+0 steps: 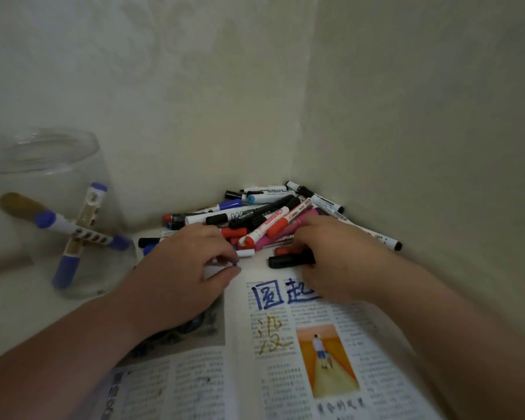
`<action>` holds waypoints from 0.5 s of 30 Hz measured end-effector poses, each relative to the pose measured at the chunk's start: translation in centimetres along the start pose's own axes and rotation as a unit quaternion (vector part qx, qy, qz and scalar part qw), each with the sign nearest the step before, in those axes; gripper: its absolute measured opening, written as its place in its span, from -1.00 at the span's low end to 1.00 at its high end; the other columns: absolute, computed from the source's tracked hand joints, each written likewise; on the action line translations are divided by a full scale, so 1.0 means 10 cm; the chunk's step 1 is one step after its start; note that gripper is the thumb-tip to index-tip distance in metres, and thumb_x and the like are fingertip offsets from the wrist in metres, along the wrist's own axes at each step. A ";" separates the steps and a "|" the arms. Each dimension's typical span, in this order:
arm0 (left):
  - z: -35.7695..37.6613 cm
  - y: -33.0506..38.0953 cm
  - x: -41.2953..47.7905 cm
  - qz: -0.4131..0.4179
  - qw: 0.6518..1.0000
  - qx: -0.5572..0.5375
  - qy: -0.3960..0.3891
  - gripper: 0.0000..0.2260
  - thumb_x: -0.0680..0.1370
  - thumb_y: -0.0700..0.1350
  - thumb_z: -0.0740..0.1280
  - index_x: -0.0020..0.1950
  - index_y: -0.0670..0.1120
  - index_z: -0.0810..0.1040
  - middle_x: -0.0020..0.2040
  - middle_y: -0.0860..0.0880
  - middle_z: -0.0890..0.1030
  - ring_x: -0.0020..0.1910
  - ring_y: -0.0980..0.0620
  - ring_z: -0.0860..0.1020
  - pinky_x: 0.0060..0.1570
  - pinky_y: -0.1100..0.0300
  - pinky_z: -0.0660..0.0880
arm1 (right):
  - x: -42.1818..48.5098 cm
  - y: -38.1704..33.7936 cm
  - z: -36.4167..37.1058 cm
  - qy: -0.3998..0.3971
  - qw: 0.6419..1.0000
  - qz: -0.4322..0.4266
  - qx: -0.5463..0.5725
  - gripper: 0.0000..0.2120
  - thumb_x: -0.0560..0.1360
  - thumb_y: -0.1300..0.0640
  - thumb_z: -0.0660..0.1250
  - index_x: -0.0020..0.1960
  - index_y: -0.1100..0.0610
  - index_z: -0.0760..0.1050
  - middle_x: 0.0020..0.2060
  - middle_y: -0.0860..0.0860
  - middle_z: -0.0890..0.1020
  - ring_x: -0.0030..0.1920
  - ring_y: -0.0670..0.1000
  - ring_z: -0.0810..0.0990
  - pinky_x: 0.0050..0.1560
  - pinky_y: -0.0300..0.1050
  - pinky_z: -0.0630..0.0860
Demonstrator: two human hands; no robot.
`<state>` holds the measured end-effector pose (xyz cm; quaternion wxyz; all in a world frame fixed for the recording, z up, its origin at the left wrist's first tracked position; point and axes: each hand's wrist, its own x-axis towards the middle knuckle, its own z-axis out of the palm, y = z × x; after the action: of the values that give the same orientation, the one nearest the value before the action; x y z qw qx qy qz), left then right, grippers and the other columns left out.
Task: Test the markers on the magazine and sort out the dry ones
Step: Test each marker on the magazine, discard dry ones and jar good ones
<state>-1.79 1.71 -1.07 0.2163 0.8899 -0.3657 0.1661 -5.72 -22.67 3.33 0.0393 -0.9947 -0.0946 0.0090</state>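
Note:
A pile of several markers [264,216] in black, red, blue and pink lies in the corner where two walls meet. In front of it an open magazine [288,353] shows blue and gold test strokes. My left hand [182,268] reaches to the near left edge of the pile, and its fingers pinch a small white marker with a blue end [225,263]. My right hand [340,253] rests at the pile's near right side, its fingers curled round a black marker [288,260] lying on the magazine's top edge.
A clear glass jar [52,207] stands at the left, with a few markers leaning inside it: blue-capped ones and a gold one. Walls close the space behind and to the right. A dark crumpled thing lies under my left wrist.

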 end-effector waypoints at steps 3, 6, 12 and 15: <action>-0.03 0.04 -0.01 0.016 1.000 -0.006 -0.002 -0.81 0.54 0.17 0.25 -0.07 0.15 0.63 -0.12 0.30 0.48 -0.03 0.27 0.45 -0.02 0.39 0.35 | 0.00 -0.05 -0.02 -0.001 1.000 0.001 -0.008 -0.79 0.39 0.05 0.37 -0.03 -0.07 0.38 0.09 -0.06 0.49 0.13 0.02 0.47 0.14 0.01 0.55; -0.04 0.08 -0.01 0.043 0.999 -0.003 0.009 -0.77 0.56 0.15 0.23 -0.04 0.11 0.64 -0.08 0.27 0.50 -0.01 0.25 0.46 0.03 0.35 0.38 | -0.02 -0.07 -0.03 0.001 1.000 0.001 -0.013 -0.73 0.38 0.01 0.41 -0.16 -0.13 0.29 -0.02 -0.11 0.45 0.05 -0.03 0.45 0.02 -0.09 0.49; -0.09 0.23 -0.04 0.045 0.999 -0.008 0.022 -0.62 0.54 0.25 0.26 0.24 0.09 0.58 0.09 0.21 0.54 0.09 0.24 0.47 0.08 0.34 0.41 | -0.11 -0.07 0.00 0.055 0.991 -0.122 0.001 -0.94 0.48 -0.04 0.34 -0.06 -0.10 0.50 -0.13 -0.15 0.57 -0.08 -0.03 0.51 -0.08 -0.03 0.51; -0.07 0.30 -0.05 0.058 0.998 -0.010 -0.003 -0.61 0.57 0.25 0.25 0.32 0.11 0.48 0.15 0.13 0.58 0.12 0.19 0.50 0.09 0.39 0.37 | -0.14 -0.14 0.05 0.078 0.973 -0.194 0.096 -0.79 0.56 -0.03 0.30 0.17 -0.12 0.60 -0.03 -0.16 0.66 0.00 -0.05 0.60 -0.05 0.06 0.57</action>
<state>-4.37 0.42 0.09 0.2142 0.8653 -0.4192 0.1722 -7.34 -21.56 2.96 0.1429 -0.9465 -0.2814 -0.0678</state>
